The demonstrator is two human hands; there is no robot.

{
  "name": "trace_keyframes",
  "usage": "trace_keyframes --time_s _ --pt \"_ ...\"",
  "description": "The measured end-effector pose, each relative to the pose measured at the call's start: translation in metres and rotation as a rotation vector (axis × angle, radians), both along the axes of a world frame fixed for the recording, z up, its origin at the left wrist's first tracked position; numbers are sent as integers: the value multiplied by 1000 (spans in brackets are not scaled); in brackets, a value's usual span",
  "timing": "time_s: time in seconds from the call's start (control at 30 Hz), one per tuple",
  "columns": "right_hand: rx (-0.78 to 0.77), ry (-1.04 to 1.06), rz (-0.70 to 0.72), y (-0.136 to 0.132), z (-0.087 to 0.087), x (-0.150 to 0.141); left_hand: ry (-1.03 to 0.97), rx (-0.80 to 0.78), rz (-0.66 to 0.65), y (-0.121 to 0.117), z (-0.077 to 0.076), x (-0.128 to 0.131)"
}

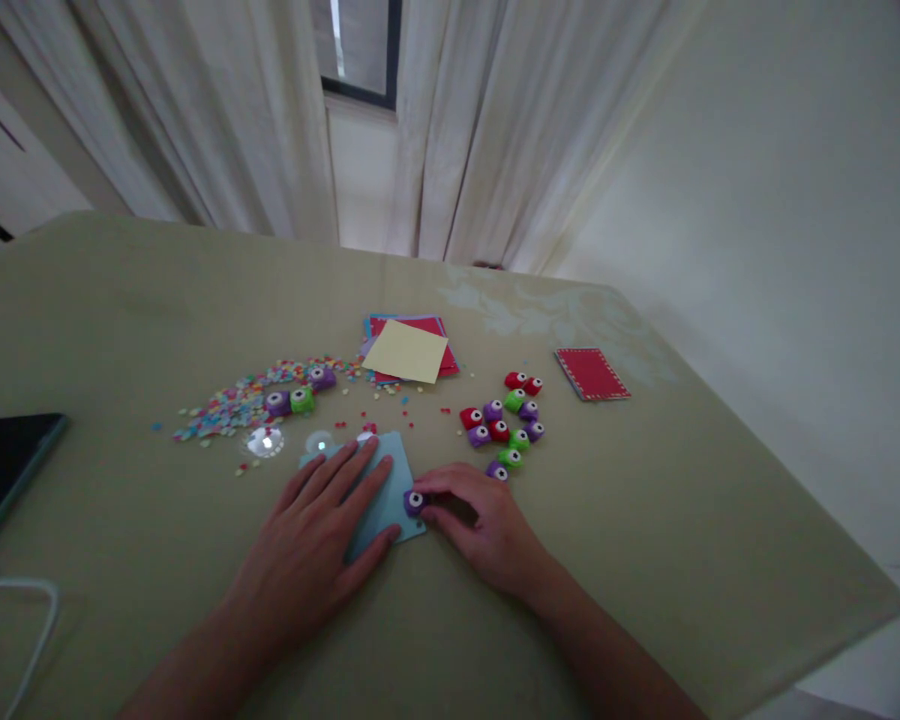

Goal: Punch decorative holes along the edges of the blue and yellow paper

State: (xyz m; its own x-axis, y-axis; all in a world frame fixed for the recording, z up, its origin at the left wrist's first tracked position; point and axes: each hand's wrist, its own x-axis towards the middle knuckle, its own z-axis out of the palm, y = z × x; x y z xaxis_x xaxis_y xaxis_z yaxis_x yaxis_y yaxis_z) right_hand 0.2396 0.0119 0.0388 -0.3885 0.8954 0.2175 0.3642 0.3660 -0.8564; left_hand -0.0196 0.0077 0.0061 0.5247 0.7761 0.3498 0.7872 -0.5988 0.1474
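Note:
My left hand (319, 520) lies flat with fingers spread over a light blue square card (379, 510), pressing it to the table. Between the thumb and fingertips of my right hand (487, 520) is a small purple one-eyed figure (415, 502), at the right edge of the card. A small dark spot shows near the card's lower right corner. Just beyond my right hand sits a loose group of similar one-eyed pieces, red, green and purple, among them a green figure (510, 458). Part of the blue card is hidden under my left hand.
Colourful confetti pieces (229, 408) spread across the left, with a few one-eyed figures (301, 401) among them. Clear round discs (265, 442) lie nearby. A yellow card (406, 352) tops a stack; a red card (592, 374) with white edge marks lies right. A dark tablet (11, 465) and white cable (49, 620) are left.

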Motion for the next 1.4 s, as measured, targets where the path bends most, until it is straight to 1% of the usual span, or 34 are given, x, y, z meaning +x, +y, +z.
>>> trace_keyframes --time_s 0.2,0.3,0.4,0.5,0.57,0.63,0.73,1.0,1.17,1.3,1.4 --pt "-43 3 -7 0 3 -1 9 -9 -5 1 0 0" --pt "-92 23 -18 -2 6 -1 5 -2 -4 1 0 1" --pt "-233 64 -100 -1 9 -2 1 -4 0 0 0 1" --pt "-406 48 -188 9 13 -4 -2 -10 3 0 -1 0" --pt "-503 4 -181 19 17 -5 -8 -6 0 0 -2 0" --pt "-585 -49 -137 29 21 -7 -16 3 0 1 -4 0" --pt "-662 -119 -81 40 25 -8 -29 7 3 1 -6 1" --pt "-721 -272 -42 51 27 -12 -73 -37 11 1 -8 3" --pt "-668 -429 -50 52 36 -19 -94 -30 18 0 -7 4" --pt "-672 -458 -39 49 42 -22 -83 -22 10 0 -6 4" --pt "-682 -468 -37 51 41 -22 -75 -33 9 1 -6 4"
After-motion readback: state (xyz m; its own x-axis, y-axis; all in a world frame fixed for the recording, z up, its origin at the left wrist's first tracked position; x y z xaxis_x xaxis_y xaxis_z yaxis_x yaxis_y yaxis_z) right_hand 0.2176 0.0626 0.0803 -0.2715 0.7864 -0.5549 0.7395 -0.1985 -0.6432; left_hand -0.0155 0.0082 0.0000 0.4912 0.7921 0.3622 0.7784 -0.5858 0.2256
